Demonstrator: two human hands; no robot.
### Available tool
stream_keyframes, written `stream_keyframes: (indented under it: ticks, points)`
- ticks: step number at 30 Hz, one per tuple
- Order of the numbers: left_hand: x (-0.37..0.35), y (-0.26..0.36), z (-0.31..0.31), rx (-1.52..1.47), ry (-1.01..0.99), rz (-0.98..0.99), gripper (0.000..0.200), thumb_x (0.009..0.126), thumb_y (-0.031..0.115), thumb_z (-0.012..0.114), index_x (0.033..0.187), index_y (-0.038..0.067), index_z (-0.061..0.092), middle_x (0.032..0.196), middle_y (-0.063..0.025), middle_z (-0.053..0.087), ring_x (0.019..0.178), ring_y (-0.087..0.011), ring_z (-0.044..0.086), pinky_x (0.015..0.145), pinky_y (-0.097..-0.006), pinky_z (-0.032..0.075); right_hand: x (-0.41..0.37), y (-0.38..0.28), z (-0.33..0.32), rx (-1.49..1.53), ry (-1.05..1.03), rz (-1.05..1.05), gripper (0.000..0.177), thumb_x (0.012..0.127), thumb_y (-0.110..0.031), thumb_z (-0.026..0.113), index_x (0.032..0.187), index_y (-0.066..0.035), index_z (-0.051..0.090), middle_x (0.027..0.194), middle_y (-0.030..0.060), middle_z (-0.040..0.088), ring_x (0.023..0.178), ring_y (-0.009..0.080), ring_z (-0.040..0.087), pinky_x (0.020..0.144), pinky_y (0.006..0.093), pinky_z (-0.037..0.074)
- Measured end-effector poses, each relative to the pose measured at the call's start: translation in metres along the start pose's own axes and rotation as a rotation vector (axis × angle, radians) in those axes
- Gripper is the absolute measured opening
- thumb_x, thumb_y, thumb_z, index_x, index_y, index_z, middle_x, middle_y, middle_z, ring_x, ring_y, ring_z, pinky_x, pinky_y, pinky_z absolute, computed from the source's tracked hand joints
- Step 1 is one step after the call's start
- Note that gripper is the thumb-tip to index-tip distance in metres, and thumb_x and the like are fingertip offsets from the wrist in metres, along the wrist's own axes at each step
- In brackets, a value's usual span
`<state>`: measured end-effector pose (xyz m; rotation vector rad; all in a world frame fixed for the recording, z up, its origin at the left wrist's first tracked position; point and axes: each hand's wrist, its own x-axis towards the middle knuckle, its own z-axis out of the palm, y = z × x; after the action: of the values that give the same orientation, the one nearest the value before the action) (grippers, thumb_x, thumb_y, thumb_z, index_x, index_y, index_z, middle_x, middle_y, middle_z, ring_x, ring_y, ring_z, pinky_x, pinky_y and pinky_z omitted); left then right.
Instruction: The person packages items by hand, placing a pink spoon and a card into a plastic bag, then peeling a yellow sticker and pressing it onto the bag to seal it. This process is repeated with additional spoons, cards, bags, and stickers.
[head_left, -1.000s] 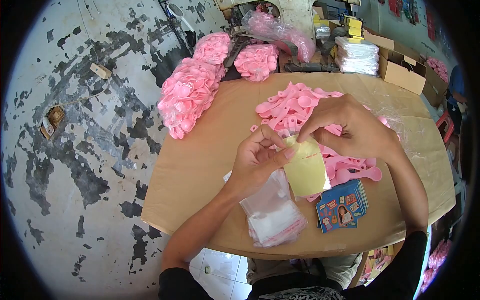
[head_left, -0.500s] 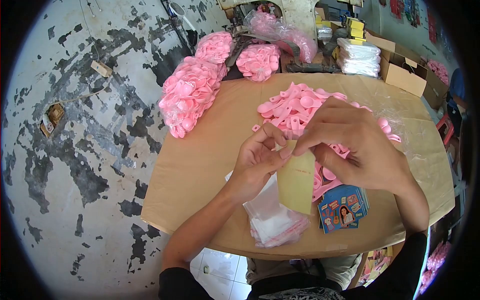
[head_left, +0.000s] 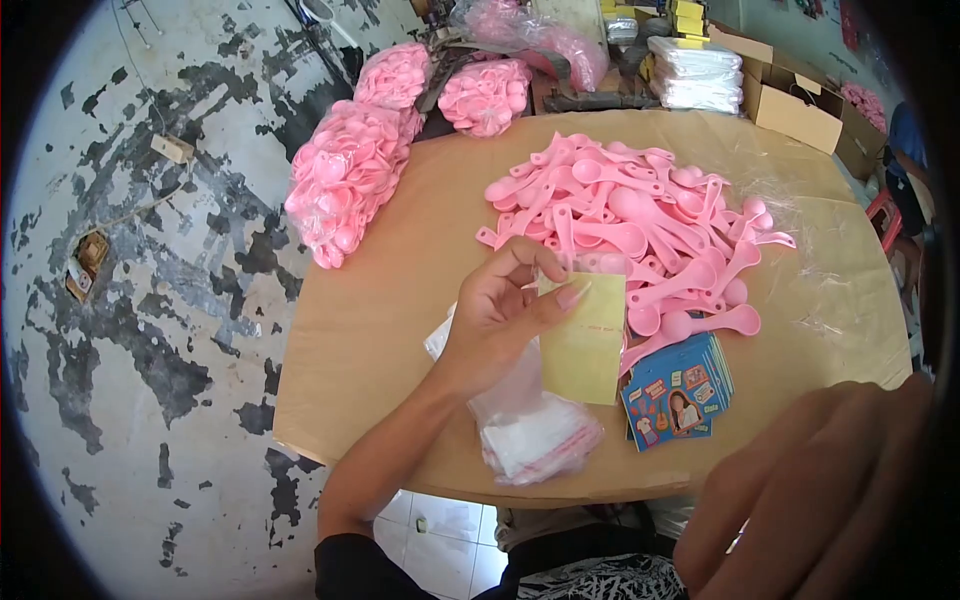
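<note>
My left hand (head_left: 510,315) pinches the top corner of a clear plastic bag with a yellow card (head_left: 582,350) inside; faint red print runs across it. Below that hand lies a stack of clear plastic bags (head_left: 540,435) with pinkish-red edge strips. Beside it is a pile of blue printed cards (head_left: 680,395). Behind them spreads a heap of pink plastic measuring spoons (head_left: 640,210). My right hand (head_left: 810,490) looms close to the camera at lower right, blurred, its fingers curled together. A small white glint shows by its fingers; what they hold is hidden.
Brown paper covers the round-edged table (head_left: 380,400). Bagged pink spoons (head_left: 345,180) stand at the far left, with another bag (head_left: 485,97) behind. White packets (head_left: 697,75) and a cardboard box (head_left: 795,115) stand at the back right. A person (head_left: 908,165) is at the far right edge.
My right hand has left the bag and swung down to the right, close to the camera. My left hand keeps the bag with the yellow card. The view has shifted slightly.
</note>
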<state>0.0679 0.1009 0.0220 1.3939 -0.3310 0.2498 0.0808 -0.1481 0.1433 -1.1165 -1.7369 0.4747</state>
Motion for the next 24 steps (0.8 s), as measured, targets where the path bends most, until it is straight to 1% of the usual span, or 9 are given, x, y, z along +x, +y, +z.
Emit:
stream_keyframes:
  ticks: [4, 14, 18, 20, 22, 24]
  points:
    - [0.000, -0.002, -0.002, 0.003, 0.012, -0.021, 0.015, 0.088, 0.001, 0.064, 0.095, 0.006, 0.051, 0.094, 0.0006, 0.052, 0.084, -0.0037, 0.052, 0.069, -0.0202, 0.045, -0.006, 0.000, 0.004, 0.056, 0.010, 0.046, 0.010, 0.082, -0.002, 0.056, 0.076, -0.001, 0.063, 0.078, 0.0118, 0.062, 0.071, 0.0243, 0.062, 0.064, 0.0368, 0.052]
    - [0.000, -0.001, -0.001, 0.015, -0.006, 0.017, 0.015, 0.089, 0.005, 0.064, 0.098, 0.006, 0.052, 0.094, 0.0002, 0.054, 0.085, -0.0041, 0.053, 0.071, -0.0205, 0.046, -0.002, -0.007, 0.007, 0.244, -0.003, 0.097, 0.019, 0.092, -0.005, 0.050, 0.077, 0.004, 0.058, 0.079, 0.0164, 0.063, 0.071, 0.0288, 0.064, 0.063, 0.0394, 0.055]
    - [-0.001, 0.003, 0.000, 0.005, -0.011, 0.021, 0.014, 0.089, 0.006, 0.064, 0.098, 0.006, 0.052, 0.093, 0.0004, 0.054, 0.085, -0.0039, 0.053, 0.071, -0.0207, 0.047, -0.029, -0.012, 0.005, 0.398, 0.045, 0.115, 0.023, 0.095, -0.006, 0.047, 0.078, 0.006, 0.057, 0.079, 0.0182, 0.063, 0.071, 0.0306, 0.064, 0.063, 0.0404, 0.057]
    - [-0.001, 0.004, 0.000, -0.002, -0.012, 0.017, 0.014, 0.089, 0.006, 0.064, 0.098, 0.006, 0.052, 0.093, 0.0005, 0.054, 0.085, -0.0038, 0.053, 0.071, -0.0207, 0.047, -0.072, -0.011, 0.006, 0.505, 0.099, 0.152, 0.024, 0.095, -0.006, 0.048, 0.076, 0.006, 0.056, 0.076, 0.0179, 0.062, 0.067, 0.0310, 0.064, 0.060, 0.0397, 0.057]
    - [-0.001, 0.004, 0.000, -0.011, -0.014, 0.013, 0.014, 0.089, 0.006, 0.064, 0.098, 0.006, 0.052, 0.093, 0.0006, 0.054, 0.085, -0.0037, 0.053, 0.071, -0.0206, 0.047, -0.081, -0.014, 0.006, 0.477, 0.137, 0.199, 0.022, 0.093, -0.005, 0.049, 0.074, 0.006, 0.056, 0.074, 0.0178, 0.062, 0.067, 0.0310, 0.064, 0.059, 0.0389, 0.057]
    - [-0.001, 0.002, 0.000, -0.015, -0.010, 0.022, 0.015, 0.089, 0.006, 0.064, 0.098, 0.006, 0.052, 0.093, 0.0007, 0.053, 0.085, -0.0037, 0.053, 0.071, -0.0206, 0.047, -0.073, -0.021, 0.009, 0.405, 0.161, 0.270, 0.021, 0.090, -0.004, 0.050, 0.073, 0.006, 0.055, 0.073, 0.0177, 0.061, 0.066, 0.0310, 0.064, 0.058, 0.0381, 0.056]
